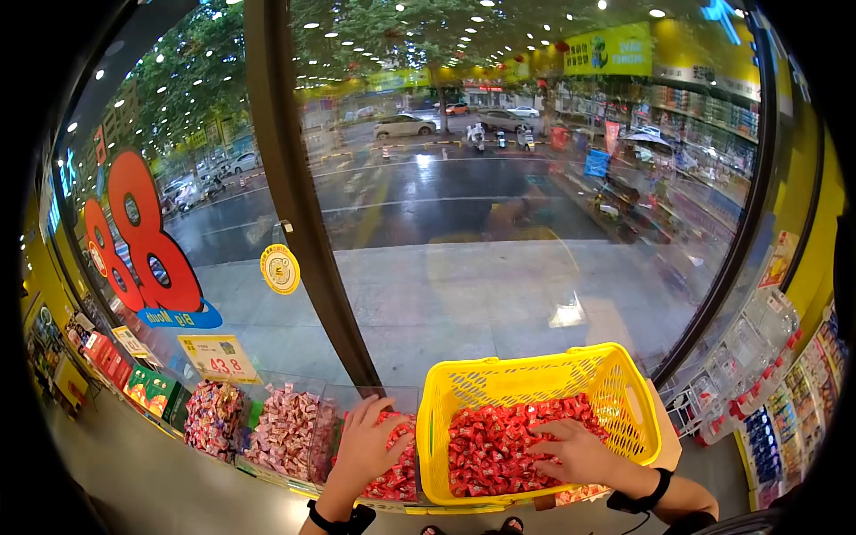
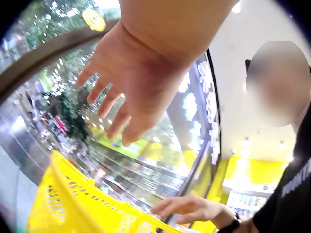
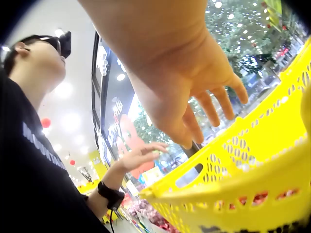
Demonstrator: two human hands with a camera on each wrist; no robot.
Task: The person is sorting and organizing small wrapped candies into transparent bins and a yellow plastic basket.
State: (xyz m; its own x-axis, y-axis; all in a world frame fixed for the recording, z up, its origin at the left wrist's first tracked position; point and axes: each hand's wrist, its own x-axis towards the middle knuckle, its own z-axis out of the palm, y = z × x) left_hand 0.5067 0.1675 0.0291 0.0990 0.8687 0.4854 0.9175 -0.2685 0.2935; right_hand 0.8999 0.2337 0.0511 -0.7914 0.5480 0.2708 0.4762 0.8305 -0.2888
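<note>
**Red-wrapped sweets in basket and bin, both hands empty**

A broad layer of shiny red-wrapped sweets (image 1: 495, 450) is held in the yellow perforated plastic basket (image 1: 433, 455); more red-wrapped sweets (image 1: 392, 477) are left in the clear bin beside it. Over that bin, the left hand (image 1: 366, 450) is held open, its fingers spread and nothing gripped. The right hand (image 1: 578, 456) is held over the basket's contents, fingers apart and slightly bent, with nothing pinched; whether any sweets are touched by either hand cannot be told.

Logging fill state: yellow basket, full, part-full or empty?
Part-full: red-wrapped candies cover its bottom, and the yellow basket's perforated walls rise above them.
</note>
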